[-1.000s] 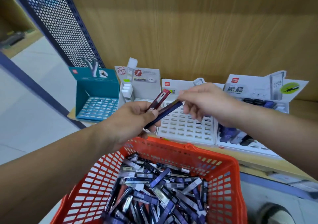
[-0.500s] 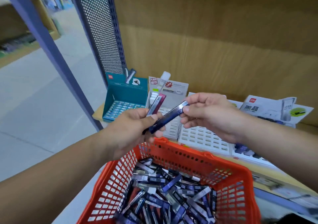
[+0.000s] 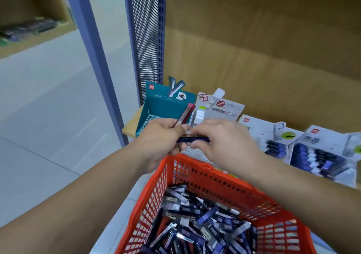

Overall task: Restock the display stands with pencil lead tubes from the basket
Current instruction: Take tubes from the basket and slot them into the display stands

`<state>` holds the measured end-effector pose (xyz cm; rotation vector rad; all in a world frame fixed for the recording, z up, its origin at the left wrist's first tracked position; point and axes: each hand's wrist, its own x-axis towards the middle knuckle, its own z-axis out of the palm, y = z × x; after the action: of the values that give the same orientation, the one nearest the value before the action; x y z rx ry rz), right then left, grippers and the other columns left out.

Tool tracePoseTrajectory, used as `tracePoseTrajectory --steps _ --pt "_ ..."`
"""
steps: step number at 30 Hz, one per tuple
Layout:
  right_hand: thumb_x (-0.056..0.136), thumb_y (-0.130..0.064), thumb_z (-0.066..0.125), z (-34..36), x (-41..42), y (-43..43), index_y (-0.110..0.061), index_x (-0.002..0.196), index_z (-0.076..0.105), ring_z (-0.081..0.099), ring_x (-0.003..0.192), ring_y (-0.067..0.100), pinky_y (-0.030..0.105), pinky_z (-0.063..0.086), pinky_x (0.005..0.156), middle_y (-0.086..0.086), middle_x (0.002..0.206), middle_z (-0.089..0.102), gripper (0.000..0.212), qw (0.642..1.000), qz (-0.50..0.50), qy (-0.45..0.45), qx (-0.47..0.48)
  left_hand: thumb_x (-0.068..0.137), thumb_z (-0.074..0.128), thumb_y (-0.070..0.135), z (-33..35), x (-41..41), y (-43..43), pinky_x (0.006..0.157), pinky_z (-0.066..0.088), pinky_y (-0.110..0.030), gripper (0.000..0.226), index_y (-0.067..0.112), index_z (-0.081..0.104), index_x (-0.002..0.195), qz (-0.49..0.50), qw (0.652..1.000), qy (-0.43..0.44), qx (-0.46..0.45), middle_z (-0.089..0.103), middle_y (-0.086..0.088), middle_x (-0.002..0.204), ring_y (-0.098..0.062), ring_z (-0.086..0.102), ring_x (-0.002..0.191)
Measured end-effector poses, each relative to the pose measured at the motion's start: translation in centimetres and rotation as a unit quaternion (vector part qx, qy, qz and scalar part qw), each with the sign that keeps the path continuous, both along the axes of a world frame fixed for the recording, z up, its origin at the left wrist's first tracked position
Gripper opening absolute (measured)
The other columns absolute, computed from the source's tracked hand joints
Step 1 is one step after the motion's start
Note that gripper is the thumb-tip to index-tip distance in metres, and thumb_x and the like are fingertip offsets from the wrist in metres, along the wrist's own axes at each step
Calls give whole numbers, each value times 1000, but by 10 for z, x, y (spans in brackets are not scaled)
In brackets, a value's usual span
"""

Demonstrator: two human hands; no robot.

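Head view: my left hand [image 3: 160, 142] is curled round a red tube [image 3: 186, 113], which sticks up tilted out of the fist, top toward the back. Same hand's fingertips also hold the left end of a blue tube [image 3: 193, 139]. My right hand [image 3: 226, 144] pinches the right end of that blue tube, thumb under, fingers over. Blue tube lies about level between both hands, above the far rim of the basket [image 3: 224, 177].

Basket is orange plastic mesh, just below the hands, with a heap of loose tubes [image 3: 195, 220] in it, mostly dark blue and grey, lying every way.

Behind the hands on the shelf [image 3: 130, 126] are the stands in a row. Teal stand [image 3: 164, 105] is at the left end, partly hidden by my left hand. White stand [image 3: 224, 107] is next to it, with a few white tubes upright at its left edge. Slotted stand [image 3: 192, 152] is mostly covered by my hands. Grey stand [image 3: 273, 134] to the right holds some dark blue tubes; the end stand [image 3: 320, 156] holds more, blurred.

Perforated panel [image 3: 146, 38] and blue post [image 3: 93, 58] stand at left, wooden back wall [image 3: 254, 48] behind.
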<state>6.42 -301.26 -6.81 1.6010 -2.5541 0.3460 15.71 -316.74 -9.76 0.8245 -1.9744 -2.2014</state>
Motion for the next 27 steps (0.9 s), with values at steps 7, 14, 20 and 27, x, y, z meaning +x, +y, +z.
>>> tracePoseTrajectory --steps 7,14,20,27 --pt "97 -14 64 -28 -32 -29 -19 99 61 63 67 11 29 52 65 -5 85 66 7 948 -123 -281 -83 108 52 27 -36 -13 -20 56 49 -33 21 9 63 110 71 996 -47 -40 76 -11 78 -20 65 63" --pt "89 3 69 -34 -74 -70 -14 101 59 48 63 11 30 46 66 3 74 54 22 885 -136 -384 -226 104 45 34 -84 -37 -22 72 49 -44 31 15 55 83 21 941 -120 -316 61 -11 80 -39 61 85" --pt "90 -8 70 -45 -84 -85 -28 96 61 68 70 38 56 60 73 8 68 70 23 895 -132 -355 -233 107 42 38 -101 -48 -26 67 40 -38 29 22 51 85 78 946 -103 -298 57 1 76 -30 58 78" --pt "91 -11 75 -43 -74 -91 -9 94 63 75 78 36 43 64 67 17 81 76 13 813 -189 -479 -271 106 48 35 -70 -65 -26 75 59 -43 26 20 67 96 186 976 23 -114 71 -4 86 -20 67 79"
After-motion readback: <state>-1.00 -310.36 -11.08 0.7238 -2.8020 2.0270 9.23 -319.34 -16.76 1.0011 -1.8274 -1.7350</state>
